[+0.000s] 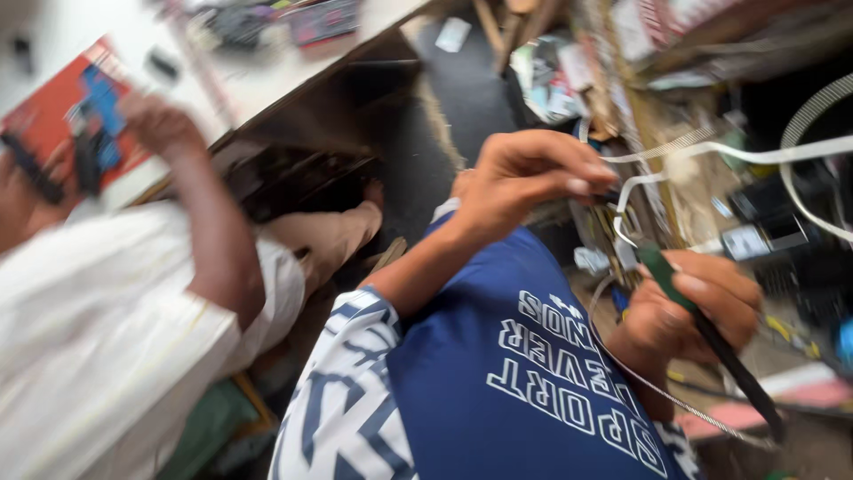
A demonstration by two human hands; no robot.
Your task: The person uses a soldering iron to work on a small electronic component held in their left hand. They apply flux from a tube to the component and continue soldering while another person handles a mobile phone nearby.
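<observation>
Head view, tilted and blurred, looks down over a blue shirt (524,382) with white sleeves. Above the shirt, the left hand (524,182) has its fingers (582,182) pinched shut on the end of a flat white strip (711,153). The strip runs away from the pinch toward the far side of the clutter, with a loop of it hanging just below the fingertips. Beside the shirt's chest print, the right hand (689,311) is closed around a tool (711,342) with a green top and a long dark shaft. The green end pokes up toward the strip's loop, and the dark end slants down past the wrist. Whether the green tip touches the strip is too blurred to tell. A thin grey wire (657,391) crosses under the right wrist, just off the shirt's edge.

Beyond both hands, past the shirt, lies a heap of small parts and packets (569,80), too smeared to sort out.

On the other side of the shirt sits another person in a pale shirt (98,329). That person's raised hand (160,124) is on a red and blue card (80,116) lying on a white counter (258,80); its grip is not clear.
</observation>
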